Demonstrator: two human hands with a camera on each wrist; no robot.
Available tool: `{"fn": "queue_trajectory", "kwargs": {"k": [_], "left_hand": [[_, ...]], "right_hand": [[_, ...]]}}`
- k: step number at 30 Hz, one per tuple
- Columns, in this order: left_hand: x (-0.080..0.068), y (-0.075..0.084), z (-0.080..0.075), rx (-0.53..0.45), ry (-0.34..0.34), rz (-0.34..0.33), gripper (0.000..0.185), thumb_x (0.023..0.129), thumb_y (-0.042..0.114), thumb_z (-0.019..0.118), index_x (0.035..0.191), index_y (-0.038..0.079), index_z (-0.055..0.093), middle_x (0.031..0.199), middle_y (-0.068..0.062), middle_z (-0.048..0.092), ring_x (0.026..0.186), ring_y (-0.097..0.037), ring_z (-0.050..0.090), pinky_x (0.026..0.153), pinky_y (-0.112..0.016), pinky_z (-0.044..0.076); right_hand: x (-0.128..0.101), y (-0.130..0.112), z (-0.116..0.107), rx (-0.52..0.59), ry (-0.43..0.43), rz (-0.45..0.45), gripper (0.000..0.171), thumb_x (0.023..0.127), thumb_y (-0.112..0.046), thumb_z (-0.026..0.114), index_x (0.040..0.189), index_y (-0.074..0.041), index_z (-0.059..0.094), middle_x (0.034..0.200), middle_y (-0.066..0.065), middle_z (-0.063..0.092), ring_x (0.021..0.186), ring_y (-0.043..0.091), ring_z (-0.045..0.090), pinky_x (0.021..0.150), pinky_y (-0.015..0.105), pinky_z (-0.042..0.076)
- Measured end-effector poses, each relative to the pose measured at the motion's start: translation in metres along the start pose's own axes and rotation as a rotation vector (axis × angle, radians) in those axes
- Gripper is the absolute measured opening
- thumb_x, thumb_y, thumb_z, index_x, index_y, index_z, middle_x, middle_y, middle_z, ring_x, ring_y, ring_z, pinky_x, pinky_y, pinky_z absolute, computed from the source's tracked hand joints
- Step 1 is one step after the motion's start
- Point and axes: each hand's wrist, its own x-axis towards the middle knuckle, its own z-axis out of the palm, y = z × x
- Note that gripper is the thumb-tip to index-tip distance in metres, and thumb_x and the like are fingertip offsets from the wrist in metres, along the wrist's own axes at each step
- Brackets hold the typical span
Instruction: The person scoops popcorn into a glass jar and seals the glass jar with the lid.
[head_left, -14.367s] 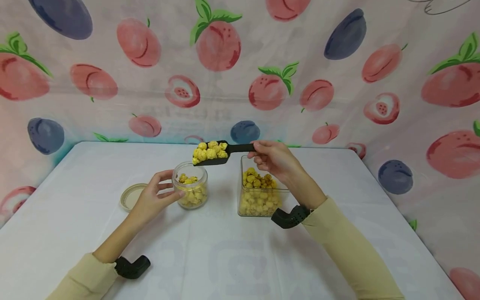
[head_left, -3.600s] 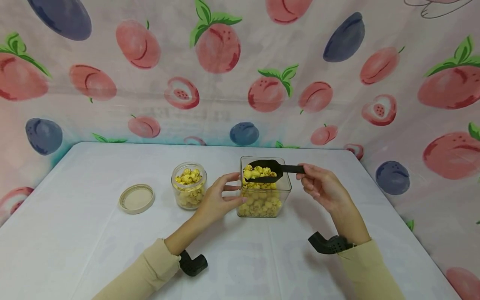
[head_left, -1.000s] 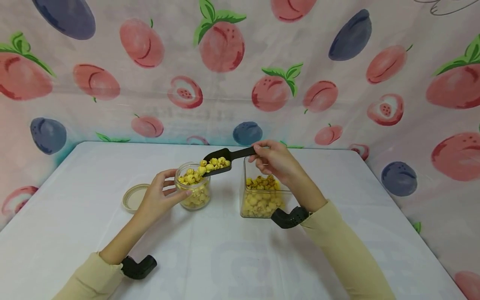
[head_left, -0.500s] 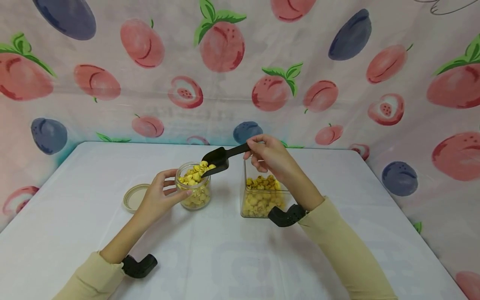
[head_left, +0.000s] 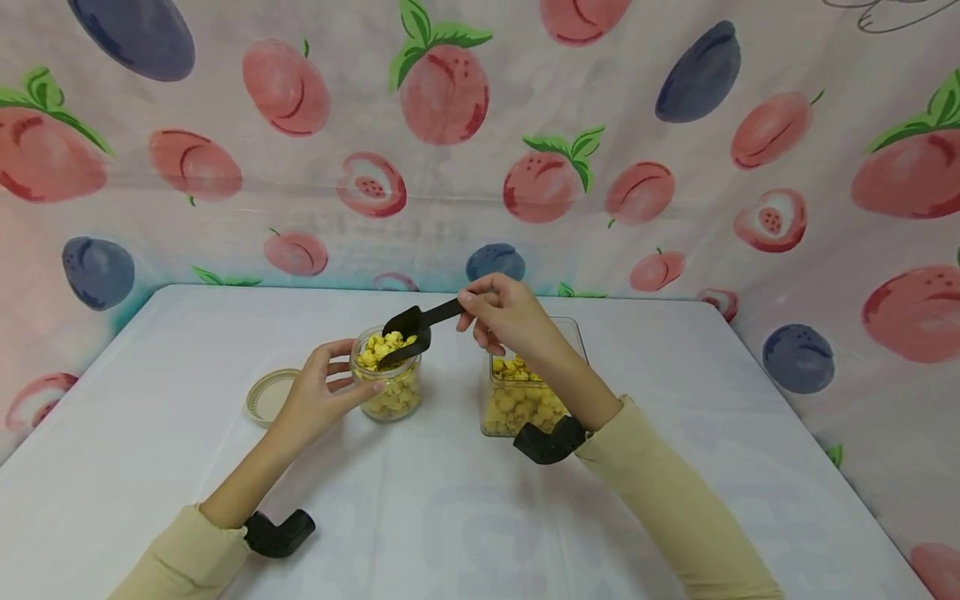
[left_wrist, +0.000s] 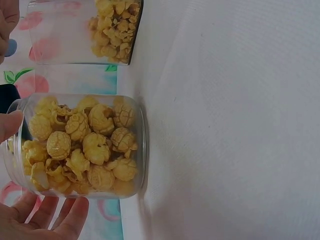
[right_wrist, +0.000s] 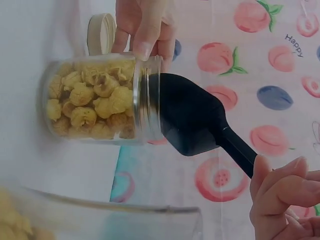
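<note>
In the head view my left hand (head_left: 318, 393) grips a clear glass jar (head_left: 406, 400), thumb on the near side and fingers on the left, and the jar stands upright on the table. Yellow popcorn (head_left: 378, 353) fills it nearly to the rim. My right hand (head_left: 510, 321) pinches the handle of a black scoop (head_left: 444, 311). The scoop tilts steeply down to the left, its tip inside the jar mouth over the popcorn. In the right wrist view the underside of the scoop (right_wrist: 192, 112) shows, its blade end within the jar neck.
A clear square container (head_left: 572, 333) of popcorn stands right of the jar, partly behind my right forearm. The cream lid (head_left: 266, 397) lies left of the jar, partly behind my left hand. A fruit-print cloth (head_left: 442, 183) hangs behind the white table (head_left: 450, 508).
Over the last second the scoop has moved left and tipped into the jar, its popcorn sliding in. Earlier it was filled at the square container, with my left hand there; that hand now holds the jar.
</note>
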Motion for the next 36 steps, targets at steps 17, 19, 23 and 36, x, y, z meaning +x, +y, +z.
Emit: {"fn": "queue_trajectory", "kwargs": {"k": [17,19,23,36], "left_hand": [[0.003,0.0,-0.002,-0.007,-0.015,-0.008,0.07,0.082,0.018,0.071,0.135,-0.004,0.032,0.137,-0.019,0.035,0.122,-0.034,0.042,0.102,-0.047,0.041],[0.003,0.0,-0.003,-0.013,-0.02,-0.009,0.07,0.082,0.019,0.071,0.135,-0.004,0.031,0.138,-0.019,0.035,0.122,-0.034,0.041,0.103,-0.047,0.04],[0.003,0.0,-0.004,-0.022,-0.028,-0.013,0.071,0.083,0.021,0.071,0.136,-0.003,0.031,0.139,-0.018,0.034,0.123,-0.034,0.04,0.104,-0.048,0.039],[0.007,-0.002,-0.004,-0.027,-0.009,0.025,0.066,0.082,0.015,0.07,0.133,-0.005,0.034,0.136,-0.019,0.038,0.119,-0.033,0.044,0.101,-0.047,0.041]], "right_hand": [[-0.005,-0.016,-0.002,0.088,0.081,-0.215,0.026,0.096,-0.023,0.052,0.112,-0.004,0.048,0.074,0.003,0.063,0.045,0.011,0.045,0.04,0.02,0.034],[-0.001,-0.014,0.005,0.126,0.073,-0.24,0.025,0.096,-0.022,0.052,0.112,-0.003,0.048,0.074,0.003,0.063,0.045,0.011,0.046,0.039,0.02,0.034],[0.006,-0.01,0.018,0.146,0.057,-0.248,0.024,0.095,-0.021,0.054,0.11,-0.003,0.049,0.074,0.003,0.064,0.046,0.012,0.048,0.04,0.02,0.037],[0.004,-0.01,0.012,0.104,0.086,-0.217,0.025,0.094,-0.024,0.055,0.107,-0.004,0.048,0.072,0.004,0.065,0.045,0.014,0.048,0.039,0.021,0.036]]}}
